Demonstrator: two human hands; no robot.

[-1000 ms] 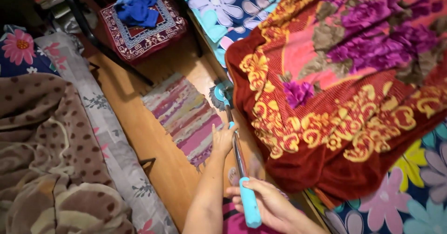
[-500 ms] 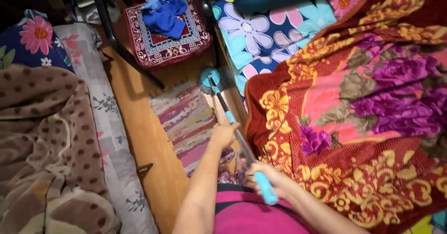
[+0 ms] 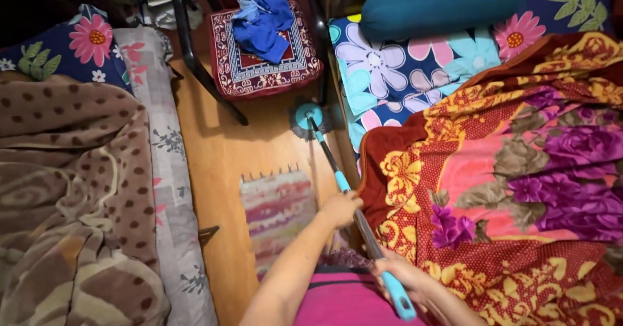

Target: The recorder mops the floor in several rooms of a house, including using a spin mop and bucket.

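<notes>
Narrow wooden floor [image 3: 220, 170] between two beds. We hold a spin mop [image 3: 328, 157] along the right bed's edge: left hand [image 3: 341, 209] wrapped closed around the mid-shaft, right hand [image 3: 405, 277] closed on the near blue handle. Mop head [image 3: 308, 115] rests far, on the floor. Striped rag rug [image 3: 279, 212] lies just left of the shaft. Red floral blanket [image 3: 506, 190] overhangs at right; patterned cushion [image 3: 263, 60] with blue cloth [image 3: 263, 24] sits beyond.
</notes>
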